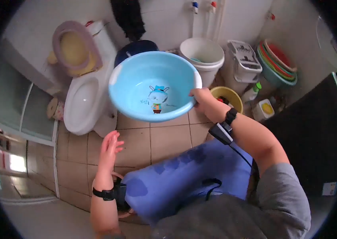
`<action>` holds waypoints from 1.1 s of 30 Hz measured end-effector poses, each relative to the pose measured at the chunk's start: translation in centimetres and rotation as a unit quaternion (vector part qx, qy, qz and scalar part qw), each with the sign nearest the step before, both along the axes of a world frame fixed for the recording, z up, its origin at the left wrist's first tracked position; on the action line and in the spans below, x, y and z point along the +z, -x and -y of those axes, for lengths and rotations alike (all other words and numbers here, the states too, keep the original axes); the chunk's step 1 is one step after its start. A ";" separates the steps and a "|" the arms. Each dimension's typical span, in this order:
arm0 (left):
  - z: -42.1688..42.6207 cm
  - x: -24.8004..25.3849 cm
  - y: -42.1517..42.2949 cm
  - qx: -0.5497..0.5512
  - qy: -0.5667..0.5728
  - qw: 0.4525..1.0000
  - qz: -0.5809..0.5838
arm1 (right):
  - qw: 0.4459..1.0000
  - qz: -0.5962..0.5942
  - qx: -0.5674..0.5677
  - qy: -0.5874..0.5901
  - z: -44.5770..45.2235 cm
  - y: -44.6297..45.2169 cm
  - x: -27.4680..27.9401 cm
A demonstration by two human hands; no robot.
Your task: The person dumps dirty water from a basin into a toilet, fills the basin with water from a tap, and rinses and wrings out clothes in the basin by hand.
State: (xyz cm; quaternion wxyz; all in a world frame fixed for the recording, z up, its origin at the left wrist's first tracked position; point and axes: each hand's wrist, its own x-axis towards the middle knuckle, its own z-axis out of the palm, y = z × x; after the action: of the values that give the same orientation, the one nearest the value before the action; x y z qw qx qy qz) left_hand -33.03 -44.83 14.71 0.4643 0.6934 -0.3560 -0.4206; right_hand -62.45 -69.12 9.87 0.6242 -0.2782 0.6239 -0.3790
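right hand (205, 102): fingers gripping blue basin (130, 89) rim, some fingertips hidden | blue basin: held above tiled floor (134, 147), near toilet (84, 99) | left hand (112, 146): fingers released, apart | dark tub (143, 45): half-hidden behind | yellow tub (238, 104): contents unclear

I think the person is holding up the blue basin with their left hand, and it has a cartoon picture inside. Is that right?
Not quite: the head view shows the right hand gripping the rim of the blue basin, while the left hand is off it. The cartoon picture is inside, as you said.
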 end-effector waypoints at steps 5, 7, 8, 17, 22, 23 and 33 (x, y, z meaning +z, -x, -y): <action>7.2 0.0 2.5 0.017 -0.035 0.993 -0.112 | 0.995 0.047 0.070 0.057 -2.3 0.6 1.3; 8.5 -0.8 1.4 -0.013 -0.030 0.994 -0.107 | 0.994 0.015 0.101 0.049 -1.5 0.5 0.5; 9.1 -1.0 0.9 -0.025 -0.045 0.993 -0.107 | 0.994 0.014 0.097 0.049 -1.2 0.9 0.5; 7.2 1.0 -2.3 -0.141 0.051 0.988 0.046 | 0.977 -0.009 0.094 0.191 -6.9 1.5 1.4; 9.7 -4.1 -1.2 -0.033 0.145 0.989 0.007 | 0.970 -0.006 0.082 0.228 -7.7 1.0 0.2; 10.3 -4.6 -1.5 -0.034 0.146 0.988 -0.022 | 0.971 -0.019 0.097 0.218 -7.8 0.9 1.4; 10.7 -2.1 -3.0 -0.023 0.098 0.995 -0.009 | 0.964 -0.088 0.201 0.152 -9.2 2.4 6.0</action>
State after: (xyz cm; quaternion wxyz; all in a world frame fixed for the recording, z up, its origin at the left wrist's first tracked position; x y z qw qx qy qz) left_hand -30.01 -55.53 12.63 0.5231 0.6324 -0.4076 -0.4004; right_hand -64.85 -59.88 15.87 0.5808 -0.5218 0.5424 -0.3102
